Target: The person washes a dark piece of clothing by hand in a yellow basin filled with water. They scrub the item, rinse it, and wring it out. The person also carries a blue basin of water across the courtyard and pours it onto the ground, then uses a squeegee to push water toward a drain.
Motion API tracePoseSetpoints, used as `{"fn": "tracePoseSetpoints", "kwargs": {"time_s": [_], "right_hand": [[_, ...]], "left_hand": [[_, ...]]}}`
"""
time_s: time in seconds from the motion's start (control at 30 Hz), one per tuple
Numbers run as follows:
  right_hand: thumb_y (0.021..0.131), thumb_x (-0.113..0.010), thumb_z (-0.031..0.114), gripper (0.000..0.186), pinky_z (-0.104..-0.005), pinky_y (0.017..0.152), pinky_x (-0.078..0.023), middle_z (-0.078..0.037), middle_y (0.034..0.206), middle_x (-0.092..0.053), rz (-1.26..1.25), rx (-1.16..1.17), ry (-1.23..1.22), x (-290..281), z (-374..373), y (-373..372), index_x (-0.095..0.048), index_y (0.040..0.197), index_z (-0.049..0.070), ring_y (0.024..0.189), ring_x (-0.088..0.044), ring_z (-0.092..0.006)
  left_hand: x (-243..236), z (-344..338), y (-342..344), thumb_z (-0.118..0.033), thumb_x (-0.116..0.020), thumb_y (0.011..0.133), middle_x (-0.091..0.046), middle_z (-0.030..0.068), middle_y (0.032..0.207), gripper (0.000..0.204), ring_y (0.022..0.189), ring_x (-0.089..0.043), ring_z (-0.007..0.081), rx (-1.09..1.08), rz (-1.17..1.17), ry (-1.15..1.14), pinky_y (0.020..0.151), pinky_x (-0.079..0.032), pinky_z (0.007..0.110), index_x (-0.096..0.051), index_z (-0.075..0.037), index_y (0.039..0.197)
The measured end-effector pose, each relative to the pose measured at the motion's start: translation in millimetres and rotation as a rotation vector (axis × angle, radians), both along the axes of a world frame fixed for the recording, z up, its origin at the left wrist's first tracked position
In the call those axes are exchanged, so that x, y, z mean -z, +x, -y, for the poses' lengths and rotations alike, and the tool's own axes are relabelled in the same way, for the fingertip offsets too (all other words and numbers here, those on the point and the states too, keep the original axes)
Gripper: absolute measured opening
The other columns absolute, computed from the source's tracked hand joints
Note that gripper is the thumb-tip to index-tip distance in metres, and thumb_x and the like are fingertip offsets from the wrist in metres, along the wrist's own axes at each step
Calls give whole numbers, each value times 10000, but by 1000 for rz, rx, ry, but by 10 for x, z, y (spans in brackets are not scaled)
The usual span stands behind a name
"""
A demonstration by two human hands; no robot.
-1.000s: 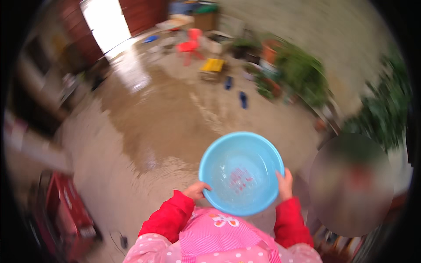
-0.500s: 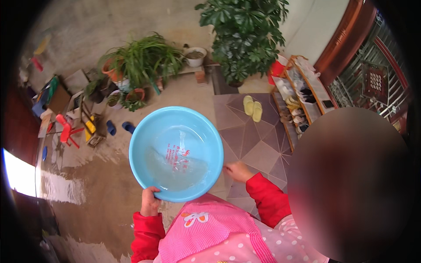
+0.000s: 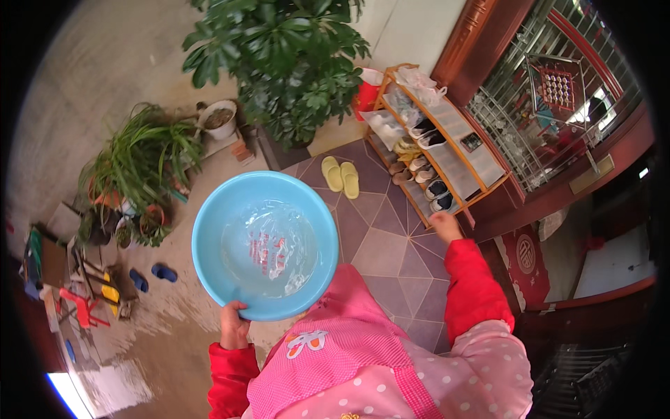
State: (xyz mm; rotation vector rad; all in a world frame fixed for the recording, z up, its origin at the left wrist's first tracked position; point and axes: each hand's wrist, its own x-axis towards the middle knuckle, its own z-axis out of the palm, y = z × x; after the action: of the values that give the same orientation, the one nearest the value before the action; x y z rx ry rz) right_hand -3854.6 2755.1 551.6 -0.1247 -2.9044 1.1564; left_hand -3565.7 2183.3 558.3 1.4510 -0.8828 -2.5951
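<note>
My left hand (image 3: 234, 321) grips the lower-left rim of a light blue plastic basin (image 3: 265, 183), which holds a little sloshing clear water over a red printed mark. Off the basin, my right hand (image 3: 442, 227) reaches out to the right with loosely bent fingers, nothing visible in them, near the lower end of a wooden shoe rack (image 3: 490, 165). Shoes and plastic bags lie on that rack. Beyond the basin, a pair of pale yellow slippers (image 3: 332, 174) rests on patterned tiles (image 3: 380, 248).
Potted plants (image 3: 279, 77) line the wall. At left are blue slippers (image 3: 163, 272), a red chair (image 3: 88, 308), clutter and wet concrete (image 3: 157, 346). At right stand a wooden door frame (image 3: 463, 38), a barred panel (image 3: 558, 84) and a doorway with a red mat (image 3: 525, 262).
The view has turned right toward the shoe rack and doorway. My right hand has left the basin rim and moved up and right. My left hand still grips the basin.
</note>
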Motion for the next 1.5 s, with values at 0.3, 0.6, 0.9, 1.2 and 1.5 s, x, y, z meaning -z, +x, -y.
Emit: {"fn": "tracePoseSetpoints", "kwargs": {"time_s": [0.3, 0.6, 0.9, 1.2, 1.5], "right_hand": [[770, -562, 223, 192, -381, 675, -499, -155, 792, -660, -39, 537, 163, 561, -2101, -3043, -684, 845, 96, 739, -643, -309], [850, -492, 326, 355, -472, 701, -482, -209, 961, -622, 385, 367, 655, 1132, -3142, -4673, -620, 1094, 103, 815, -615, -342], [841, -498, 369, 402, -458, 733, -469, -200, 1000, -608, 460, 462, 715, 954, -3204, -5023, -596, 1124, 102, 857, -599, -334], [832, -504, 413, 453, -445, 765, -456, -192, 1039, -594, 448, 491, 618, 964, -2996, -4996, -571, 1154, 101, 900, -582, -327], [822, -509, 456, 509, -431, 797, -444, -184, 1078, -579, 462, 540, 583, 947, -2909, -4804, -547, 1183, 100, 942, -565, -319]], "left_hand": [[-169, -921, -1480, 47, -452, 632, -506, 140, 1171, 592, 1107, -482, 336, -53, -17, -3, 966, -416, 455, -436, -17, 1221], [-763, -1952, -2464, 85, -458, 656, -552, 147, 1116, 585, 1028, -543, 326, -223, 128, -5, 918, -452, 446, -444, -23, 1231], [-770, -2711, -3149, 86, -470, 665, -561, 145, 1055, 607, 950, -562, 311, -227, 136, 35, 845, -487, 412, -424, -30, 1259], [-861, -3192, -3780, 85, -458, 648, -554, 148, 1115, 664, 1006, -550, 309, -115, 180, 105, 881, -454, 411, -405, -51, 1295], [-727, -3447, -3779, 82, -432, 661, -514, 142, 1184, 671, 1099, -507, 311, -54, 149, -20, 944, -412, 404, -386, -50, 1318]]}}
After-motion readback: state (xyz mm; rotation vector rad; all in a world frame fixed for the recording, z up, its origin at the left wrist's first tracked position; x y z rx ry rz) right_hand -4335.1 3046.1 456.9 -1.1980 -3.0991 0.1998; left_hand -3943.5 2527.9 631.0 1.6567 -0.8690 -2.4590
